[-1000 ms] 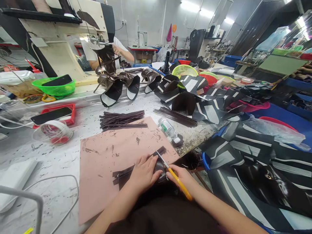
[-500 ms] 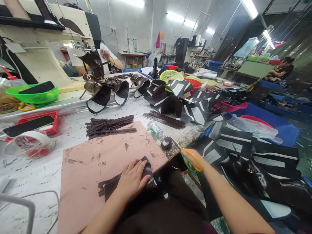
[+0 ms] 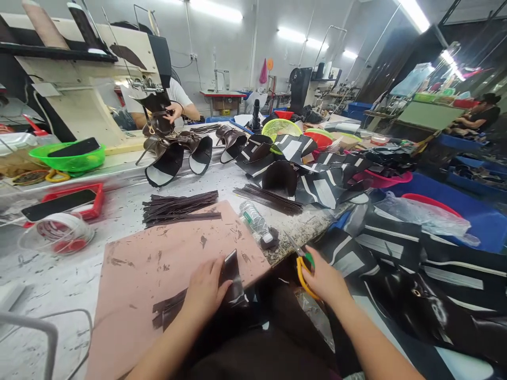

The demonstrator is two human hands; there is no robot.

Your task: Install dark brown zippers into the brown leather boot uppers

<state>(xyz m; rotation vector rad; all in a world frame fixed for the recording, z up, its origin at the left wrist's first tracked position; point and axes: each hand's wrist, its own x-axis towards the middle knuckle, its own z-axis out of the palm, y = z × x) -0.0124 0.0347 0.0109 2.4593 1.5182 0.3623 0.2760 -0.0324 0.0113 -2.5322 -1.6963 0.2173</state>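
My left hand (image 3: 206, 287) is closed on a dark brown leather piece (image 3: 233, 272) at the near edge of a pink cutting board (image 3: 130, 279). The piece's upper corner is lifted, while the palm hides its middle. Dark strips (image 3: 168, 306) stick out to the left beneath that wrist. Off the table's front edge, my right hand (image 3: 328, 279) holds scissors (image 3: 303, 272) with yellow and green handles, blades pointing up and left. A clear plastic bottle (image 3: 254, 217) lies beyond the board's right corner, near a small dark block (image 3: 270, 240).
Two bundles of dark strips (image 3: 180, 207) lie behind the board. Brown boot uppers (image 3: 164, 158) and black-and-white lined pieces (image 3: 320, 187) stand farther back. More boot pieces (image 3: 428, 301) are piled at my right. A sewing machine (image 3: 99, 79) and a co-worker's hand (image 3: 174, 112) are at back left.
My right hand has turned the scissors, so the yellow loop now hangs lower left. My left hand has tilted the leather piece's corner upward. The view has shifted slightly.
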